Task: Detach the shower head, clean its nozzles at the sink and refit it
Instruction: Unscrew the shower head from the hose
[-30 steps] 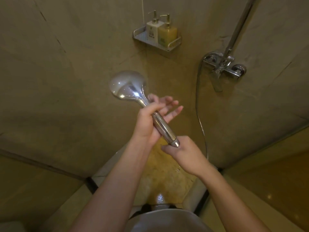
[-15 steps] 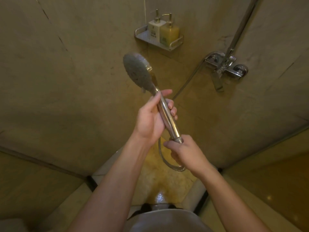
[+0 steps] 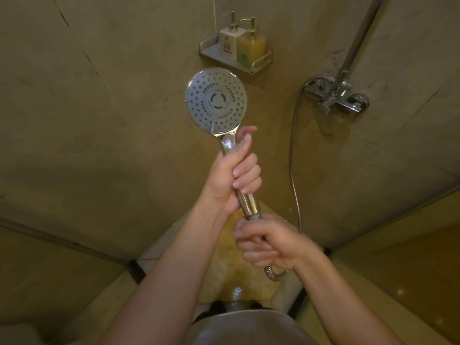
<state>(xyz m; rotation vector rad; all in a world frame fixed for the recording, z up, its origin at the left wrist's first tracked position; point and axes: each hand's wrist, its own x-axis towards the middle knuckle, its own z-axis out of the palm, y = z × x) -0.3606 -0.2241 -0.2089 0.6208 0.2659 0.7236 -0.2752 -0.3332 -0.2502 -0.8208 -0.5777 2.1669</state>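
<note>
Now the shower head [image 3: 216, 102] has turned its nozzle face toward us, still joined to the hose [image 3: 293, 170].

A moment ago it showed only its chrome back; with the nozzles in view, unscrewing looks underway, not finished. It stands upright before the tiled wall, below the soap shelf [image 3: 235, 56]. The left hand [image 3: 234, 174] wraps the handle, thumb up near the neck. The right hand [image 3: 270, 245] curls tightly round the hose fitting at the handle's base.
</note>
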